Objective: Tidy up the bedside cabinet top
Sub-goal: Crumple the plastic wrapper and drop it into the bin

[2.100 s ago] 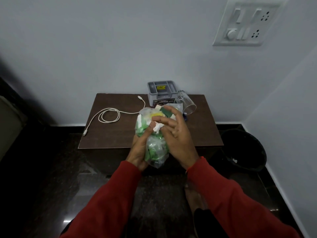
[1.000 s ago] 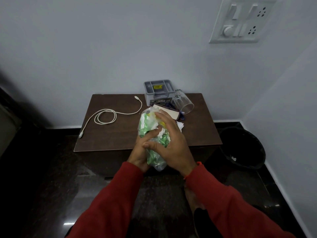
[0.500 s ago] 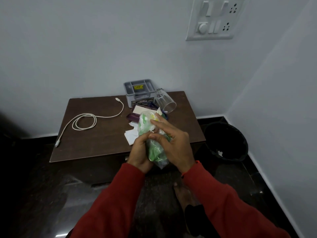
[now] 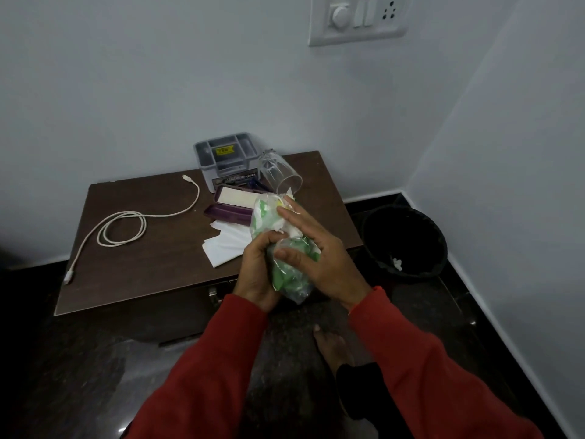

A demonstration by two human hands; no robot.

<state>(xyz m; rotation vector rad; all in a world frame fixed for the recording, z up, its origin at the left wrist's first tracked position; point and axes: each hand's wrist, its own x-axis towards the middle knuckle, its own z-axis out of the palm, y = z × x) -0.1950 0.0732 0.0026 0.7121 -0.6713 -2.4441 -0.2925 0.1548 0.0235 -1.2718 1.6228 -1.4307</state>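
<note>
A clear plastic bag stuffed with green and white scraps is held upright over the front right part of the brown cabinet top. My left hand grips the bag from below on the left. My right hand presses against its right side, thumb on the front, fingers stretched up along it. On the cabinet top lie a coiled white cable, an open purple case, white paper sheets, a grey organiser box and a tipped clear glass.
A black waste bin stands on the dark floor to the right of the cabinet, in the corner of two white walls. A switch panel is on the wall above. My bare foot shows below my hands.
The view has swung right, so the cabinet sits further left and the bin is nearer centre. My hands keep squeezing the bag, now compacted and lower; the papers and purple case are uncovered.
</note>
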